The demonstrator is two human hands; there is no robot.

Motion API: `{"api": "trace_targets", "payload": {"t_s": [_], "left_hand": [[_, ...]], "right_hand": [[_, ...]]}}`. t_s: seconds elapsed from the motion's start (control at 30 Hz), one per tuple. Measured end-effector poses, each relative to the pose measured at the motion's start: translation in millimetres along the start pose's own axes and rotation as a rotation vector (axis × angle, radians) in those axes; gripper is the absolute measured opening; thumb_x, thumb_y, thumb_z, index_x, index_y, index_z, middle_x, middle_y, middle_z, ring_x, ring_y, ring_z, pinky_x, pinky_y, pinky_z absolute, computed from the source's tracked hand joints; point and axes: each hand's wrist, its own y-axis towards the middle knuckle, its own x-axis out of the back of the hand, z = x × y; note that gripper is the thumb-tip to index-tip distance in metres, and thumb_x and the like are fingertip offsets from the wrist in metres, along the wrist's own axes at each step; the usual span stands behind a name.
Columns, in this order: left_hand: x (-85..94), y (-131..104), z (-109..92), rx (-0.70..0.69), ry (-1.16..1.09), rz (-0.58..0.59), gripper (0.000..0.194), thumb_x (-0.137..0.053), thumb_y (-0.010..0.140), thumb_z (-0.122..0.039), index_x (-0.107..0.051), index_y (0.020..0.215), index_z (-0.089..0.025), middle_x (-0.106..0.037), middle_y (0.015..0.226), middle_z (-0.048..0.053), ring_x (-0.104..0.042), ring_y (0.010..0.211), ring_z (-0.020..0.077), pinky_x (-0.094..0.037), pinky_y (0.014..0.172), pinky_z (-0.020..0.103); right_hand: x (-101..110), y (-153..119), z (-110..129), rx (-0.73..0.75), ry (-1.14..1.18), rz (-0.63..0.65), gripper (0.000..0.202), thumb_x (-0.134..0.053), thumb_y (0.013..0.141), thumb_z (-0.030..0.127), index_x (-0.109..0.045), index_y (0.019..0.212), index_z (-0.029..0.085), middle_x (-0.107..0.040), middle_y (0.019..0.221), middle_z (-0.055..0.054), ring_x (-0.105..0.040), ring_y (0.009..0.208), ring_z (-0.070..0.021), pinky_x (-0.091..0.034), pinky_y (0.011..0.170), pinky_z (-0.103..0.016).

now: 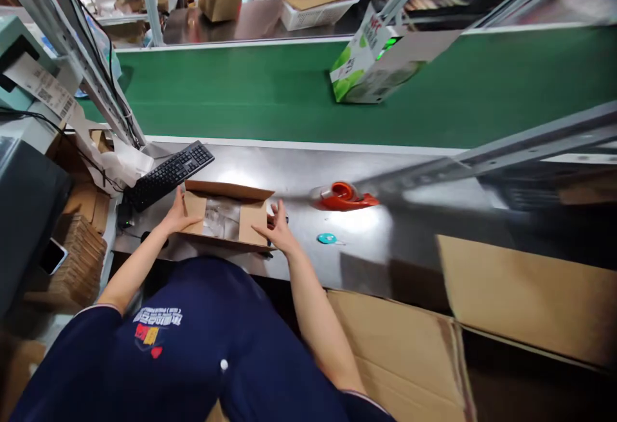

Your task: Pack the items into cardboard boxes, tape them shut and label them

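A small cardboard box lies on the metal table in front of my body. Its two short end flaps are folded inward, its long flaps stand up, and clear plastic shows in the gap between them. My left hand is at the box's left end, fingers apart, with fingers on the left flap. At the right end, my right hand touches the right flap, its fingers spread. To the right lie a red tape dispenser and a small teal round object.
A black keyboard sits behind the box at left. Beyond the table runs a green conveyor belt carrying a green-and-white carton. A metal post rises at right. Large open cardboard is at lower right, a cardboard stack at left.
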Motion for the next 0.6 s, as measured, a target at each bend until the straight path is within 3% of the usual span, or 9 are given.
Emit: {"api": "trace_targets", "payload": {"t_s": [0.07, 0.13, 0.17, 0.23, 0.3, 0.37, 0.47, 0.53, 0.6], "left_hand": [[5.7, 7.3, -14.9, -0.065, 0.178, -0.078, 0.148, -0.089, 0.066, -0.065, 0.002, 0.169, -0.011, -0.012, 0.176, 0.031, -0.012, 0.166, 0.0466, -0.021, 0.134, 0.06], [16.0, 12.5, -31.2, -0.186, 0.439, -0.125, 0.149, -0.093, 0.059, -0.064, -0.009, 0.168, -0.007, -0.009, 0.177, 0.032, -0.002, 0.166, 0.0508, -0.009, 0.134, 0.065], [21.6, 13.4, -38.5, -0.255, 0.55, -0.114, 0.144, -0.093, 0.06, -0.062, -0.017, 0.168, -0.006, -0.014, 0.177, 0.032, -0.003, 0.166, 0.0513, -0.004, 0.134, 0.066], [32.5, 10.6, -48.7, -0.379, 0.667, 0.0, 0.117, -0.086, 0.072, -0.057, -0.033, 0.165, -0.009, -0.031, 0.174, 0.027, -0.015, 0.166, 0.0465, 0.001, 0.135, 0.065], [43.4, 2.2, -50.9, -0.445, 0.69, 0.197, 0.077, -0.067, 0.091, -0.046, -0.048, 0.159, -0.016, -0.049, 0.166, 0.021, -0.035, 0.162, 0.0367, -0.01, 0.137, 0.057], [54.8, -8.3, -46.3, -0.456, 0.681, 0.388, 0.061, -0.053, 0.096, -0.032, -0.052, 0.157, -0.021, -0.055, 0.163, 0.015, -0.045, 0.156, 0.0297, -0.023, 0.135, 0.05], [70.0, -16.5, -35.2, -0.439, 0.662, 0.556, 0.091, -0.07, 0.084, -0.039, -0.035, 0.167, -0.021, -0.042, 0.171, 0.018, -0.038, 0.161, 0.034, -0.023, 0.133, 0.054], [74.4, -13.6, -28.6, -0.437, 0.606, 0.569, 0.117, -0.082, 0.073, -0.052, -0.025, 0.17, -0.019, -0.041, 0.171, 0.023, -0.035, 0.161, 0.0382, -0.019, 0.133, 0.059], [70.8, -6.3, -22.5, -0.419, 0.497, 0.484, 0.117, -0.082, 0.075, -0.059, -0.025, 0.169, -0.02, -0.055, 0.161, 0.022, -0.045, 0.156, 0.0365, -0.022, 0.131, 0.058]], "right_hand": [[-1.1, 6.2, 5.6, 0.167, -0.138, -0.078, 0.13, -0.075, 0.081, 0.062, 0.013, 0.17, 0.026, -0.003, 0.179, -0.026, -0.03, 0.163, -0.0375, -0.043, 0.122, -0.062], [8.5, 12.3, 14.5, 0.414, -0.359, -0.12, 0.123, -0.077, 0.083, 0.061, -0.003, 0.172, 0.021, -0.006, 0.179, -0.027, -0.018, 0.166, -0.0395, -0.034, 0.128, -0.064], [15.8, 14.4, 18.1, 0.52, -0.46, -0.126, 0.111, -0.076, 0.086, 0.059, -0.017, 0.17, 0.019, -0.016, 0.177, -0.027, -0.022, 0.165, -0.0398, -0.033, 0.128, -0.064], [32.0, 14.5, 21.2, 0.631, -0.572, -0.117, 0.074, -0.07, 0.093, 0.05, -0.047, 0.158, 0.021, -0.046, 0.164, -0.025, -0.043, 0.155, -0.0377, -0.04, 0.126, -0.061], [47.4, 7.5, 19.0, 0.685, -0.641, -0.013, 0.044, -0.055, 0.1, 0.034, -0.062, 0.143, 0.025, -0.066, 0.145, -0.018, -0.06, 0.14, -0.0323, -0.046, 0.121, -0.059], [59.6, -6.4, 14.7, 0.748, -0.725, 0.182, 0.049, -0.046, 0.098, 0.02, -0.063, 0.144, 0.024, -0.07, 0.142, -0.015, -0.063, 0.137, -0.0297, -0.046, 0.122, -0.058], [65.3, -30.9, 12.8, 0.798, -0.838, 0.373, 0.07, -0.056, 0.093, 0.032, -0.046, 0.16, 0.013, -0.054, 0.16, -0.023, -0.051, 0.15, -0.0358, -0.034, 0.128, -0.065], [57.6, -41.4, 16.1, 0.75, -0.833, 0.337, 0.087, -0.064, 0.09, 0.051, -0.042, 0.162, 0.007, -0.048, 0.162, -0.029, -0.048, 0.15, -0.0422, -0.03, 0.128, -0.072], [41.5, -43.3, 20.4, 0.632, -0.728, 0.223, 0.075, -0.059, 0.095, 0.058, -0.054, 0.152, 0.01, -0.057, 0.153, -0.028, -0.056, 0.142, -0.0415, -0.038, 0.122, -0.071]]}}
